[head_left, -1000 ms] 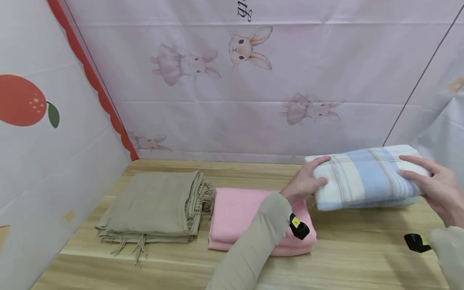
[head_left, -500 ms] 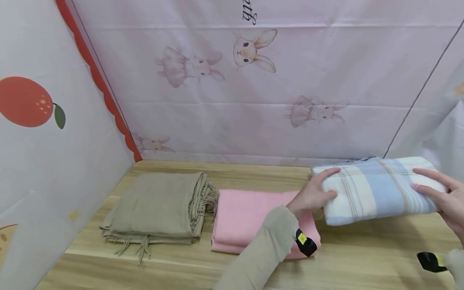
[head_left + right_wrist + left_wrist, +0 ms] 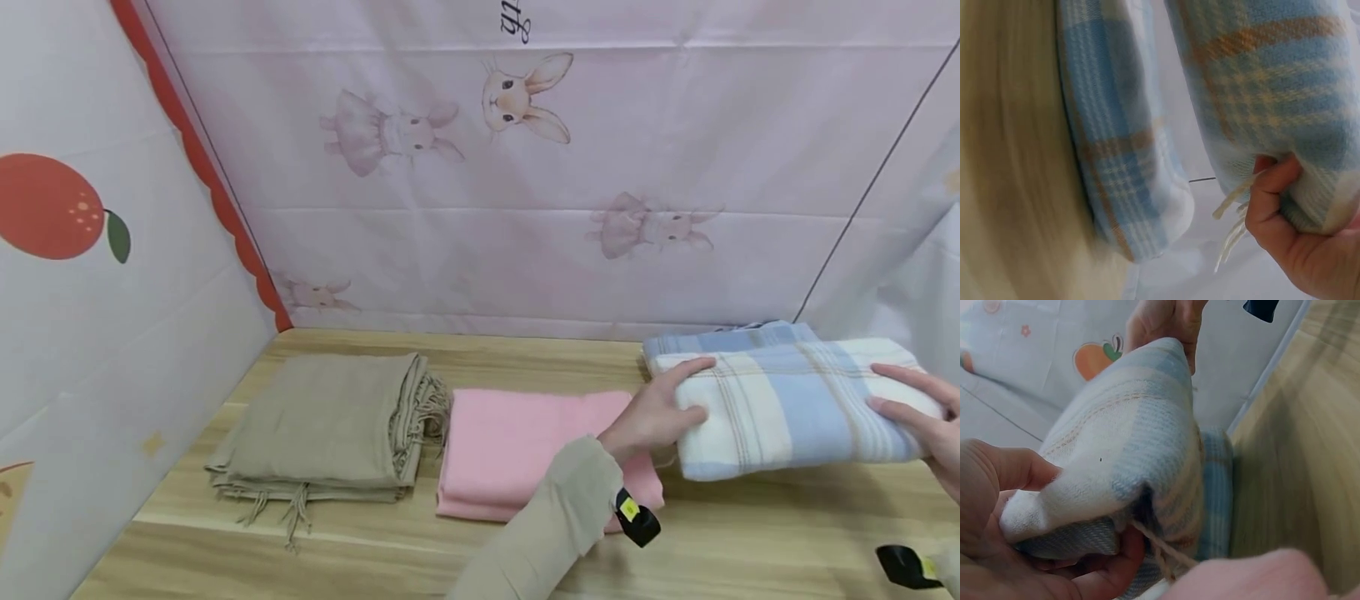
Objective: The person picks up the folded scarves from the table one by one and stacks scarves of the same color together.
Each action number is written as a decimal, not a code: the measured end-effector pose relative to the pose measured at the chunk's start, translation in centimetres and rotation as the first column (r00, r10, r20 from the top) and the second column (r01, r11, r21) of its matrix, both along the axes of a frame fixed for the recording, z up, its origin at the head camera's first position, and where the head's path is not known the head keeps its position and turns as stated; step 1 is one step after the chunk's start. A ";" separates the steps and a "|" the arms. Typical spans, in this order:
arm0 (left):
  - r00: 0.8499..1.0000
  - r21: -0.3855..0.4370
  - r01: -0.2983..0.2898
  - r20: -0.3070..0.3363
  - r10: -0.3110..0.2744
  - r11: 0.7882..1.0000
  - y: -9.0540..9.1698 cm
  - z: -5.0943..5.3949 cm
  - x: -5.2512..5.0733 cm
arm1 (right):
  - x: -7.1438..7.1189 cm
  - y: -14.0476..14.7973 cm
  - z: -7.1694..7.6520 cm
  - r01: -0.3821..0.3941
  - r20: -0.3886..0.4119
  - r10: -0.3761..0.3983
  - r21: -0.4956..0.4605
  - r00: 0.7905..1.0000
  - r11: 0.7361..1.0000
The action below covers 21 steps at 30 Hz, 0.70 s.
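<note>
Both hands hold a folded blue-and-white plaid scarf [image 3: 802, 408] off the table at the right. My left hand [image 3: 656, 412] grips its left end, thumb on top and fingers curled underneath in the left wrist view. The opposite end is gripped by my right hand [image 3: 930, 417], partly cut off by the head view's edge. Fringe strands [image 3: 1232, 231] hang beside the right fingers. Behind the held scarf, a second folded plaid scarf [image 3: 720, 340] lies on the table, mostly hidden in the head view; its side [image 3: 1119, 137] shows in the right wrist view, apart from the held one.
A folded pink scarf [image 3: 517, 450] lies left of the held scarf, partly under my left forearm. Farther left is a folded khaki scarf [image 3: 337, 417] with fringe. They rest on a wooden table [image 3: 375, 550], bounded by a printed cloth backdrop [image 3: 450, 250] behind and at the sides.
Both hands have brought the held scarf lower in view, rightward and toward me. The second plaid scarf behind it has come into view. The pink and khaki scarves stay put.
</note>
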<state>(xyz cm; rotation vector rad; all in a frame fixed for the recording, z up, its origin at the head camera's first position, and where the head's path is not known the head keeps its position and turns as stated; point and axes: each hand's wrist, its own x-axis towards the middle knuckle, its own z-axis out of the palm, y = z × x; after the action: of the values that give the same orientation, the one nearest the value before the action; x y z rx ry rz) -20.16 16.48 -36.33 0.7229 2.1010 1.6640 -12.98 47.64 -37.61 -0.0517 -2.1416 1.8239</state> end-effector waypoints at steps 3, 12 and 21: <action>1.000 -0.001 0.000 0.031 0.000 1.000 0.1 -0.3 0.6 | 0.3 0.9 -0.8 0.010 0.026 -0.010 -0.018 1.000 1.000; 1.000 -0.042 -0.019 0.007 0.019 0.999 0.5 -1.1 1.7 | 0.9 2.3 -2.7 -0.012 0.050 0.019 -0.148 0.999 0.989; 1.000 -0.103 0.003 0.015 -0.002 0.995 0.4 -1.4 2.7 | 1.8 3.4 -4.3 -0.083 0.049 0.092 -0.172 0.995 0.982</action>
<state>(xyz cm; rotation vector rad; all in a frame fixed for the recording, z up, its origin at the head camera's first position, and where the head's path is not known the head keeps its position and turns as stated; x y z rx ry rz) -17.46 16.91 -37.71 0.6791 2.1567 1.5426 -11.22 51.03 -41.87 -0.0501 -2.0496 2.0761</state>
